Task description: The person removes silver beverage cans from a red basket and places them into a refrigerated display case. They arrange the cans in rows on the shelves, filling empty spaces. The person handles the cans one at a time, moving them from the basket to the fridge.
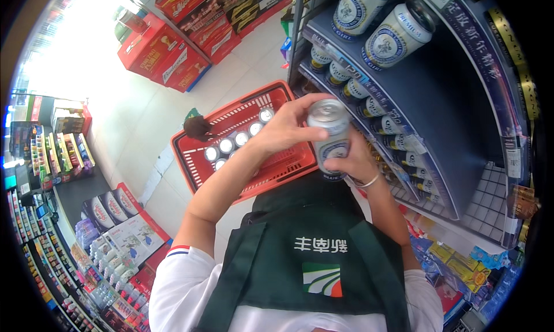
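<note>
A white and blue beer can (332,142) is held in front of me, slightly blurred, its silver lid up. My left hand (298,123) wraps around its upper part. Around the lower part closes my right hand (360,159), which has a white band at the wrist. Below and to the left of the can, a red plastic shopping basket (184,156) contains several upright cans (241,138) with silver tops. My left forearm hides part of the basket. Two similar blue and white cans (396,40) stand on the upper shelf at right.
The dark shelf unit (426,102) curves along my right, with several white-labelled cans (355,89) in its lower row. An unclear brown object (198,127) overlaps the basket's left rim. Red beer cartons (162,53) stand across the tiled floor (143,115). A goods-laden counter (78,193) is at left.
</note>
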`<act>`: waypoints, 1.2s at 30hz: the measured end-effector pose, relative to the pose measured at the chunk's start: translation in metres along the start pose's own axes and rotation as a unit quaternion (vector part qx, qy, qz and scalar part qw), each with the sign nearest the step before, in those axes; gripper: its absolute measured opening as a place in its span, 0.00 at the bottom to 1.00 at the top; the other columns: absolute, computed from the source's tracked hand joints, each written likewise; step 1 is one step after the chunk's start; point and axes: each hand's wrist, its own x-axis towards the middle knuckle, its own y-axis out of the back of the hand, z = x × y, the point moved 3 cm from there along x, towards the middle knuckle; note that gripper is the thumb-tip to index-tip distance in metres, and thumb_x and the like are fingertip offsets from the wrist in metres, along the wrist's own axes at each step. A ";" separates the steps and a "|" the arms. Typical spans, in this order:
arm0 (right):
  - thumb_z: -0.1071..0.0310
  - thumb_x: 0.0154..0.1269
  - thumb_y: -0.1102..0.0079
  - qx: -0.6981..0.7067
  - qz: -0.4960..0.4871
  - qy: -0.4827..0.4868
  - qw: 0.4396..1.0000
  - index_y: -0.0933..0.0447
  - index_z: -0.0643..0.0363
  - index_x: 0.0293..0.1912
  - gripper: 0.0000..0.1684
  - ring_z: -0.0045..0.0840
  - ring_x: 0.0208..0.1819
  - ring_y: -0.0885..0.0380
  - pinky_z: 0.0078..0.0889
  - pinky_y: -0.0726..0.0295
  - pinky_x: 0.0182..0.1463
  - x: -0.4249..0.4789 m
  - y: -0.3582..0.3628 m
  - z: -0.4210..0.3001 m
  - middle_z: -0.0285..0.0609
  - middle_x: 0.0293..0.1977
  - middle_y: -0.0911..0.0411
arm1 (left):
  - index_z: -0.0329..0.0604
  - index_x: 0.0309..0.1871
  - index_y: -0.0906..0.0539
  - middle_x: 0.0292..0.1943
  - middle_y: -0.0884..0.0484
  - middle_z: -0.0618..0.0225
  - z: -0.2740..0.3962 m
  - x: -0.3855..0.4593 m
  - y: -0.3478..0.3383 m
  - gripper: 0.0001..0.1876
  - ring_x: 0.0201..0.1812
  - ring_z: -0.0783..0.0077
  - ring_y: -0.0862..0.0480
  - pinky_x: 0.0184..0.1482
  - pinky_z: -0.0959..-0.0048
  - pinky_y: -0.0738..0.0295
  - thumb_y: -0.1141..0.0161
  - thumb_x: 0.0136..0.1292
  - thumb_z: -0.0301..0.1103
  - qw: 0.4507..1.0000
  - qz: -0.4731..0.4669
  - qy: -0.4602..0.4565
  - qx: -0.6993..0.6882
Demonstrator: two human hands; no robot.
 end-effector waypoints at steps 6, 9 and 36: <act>0.69 0.40 0.23 -0.147 0.205 0.167 0.953 0.25 0.63 0.58 0.41 0.25 0.49 0.19 0.31 0.21 0.55 -0.027 0.062 -0.090 0.41 0.49 0.19 | 0.35 0.75 0.39 0.68 0.28 0.52 0.051 0.047 -0.082 0.45 0.68 0.60 0.27 0.71 0.62 0.36 0.28 0.60 0.43 0.946 -0.036 -0.257 0.195; 0.75 0.45 0.28 -0.178 0.311 0.215 0.908 0.21 0.65 0.54 0.31 0.24 0.48 0.18 0.28 0.20 0.54 -0.024 0.093 -0.110 0.41 0.46 0.17 | 0.35 0.75 0.39 0.70 0.32 0.46 0.056 0.065 -0.108 0.45 0.70 0.49 0.31 0.72 0.59 0.38 0.29 0.60 0.43 0.905 -0.020 -0.321 0.279; 0.76 0.61 0.40 -0.306 0.198 0.141 0.920 0.18 0.61 0.46 0.12 0.24 0.39 0.19 0.26 0.22 0.46 -0.003 0.018 -0.008 0.41 0.37 0.18 | 0.37 0.66 0.26 0.57 0.19 0.48 -0.149 -0.033 0.114 0.29 0.60 0.52 0.19 0.61 0.61 0.25 0.35 0.63 0.41 0.858 0.137 0.240 0.433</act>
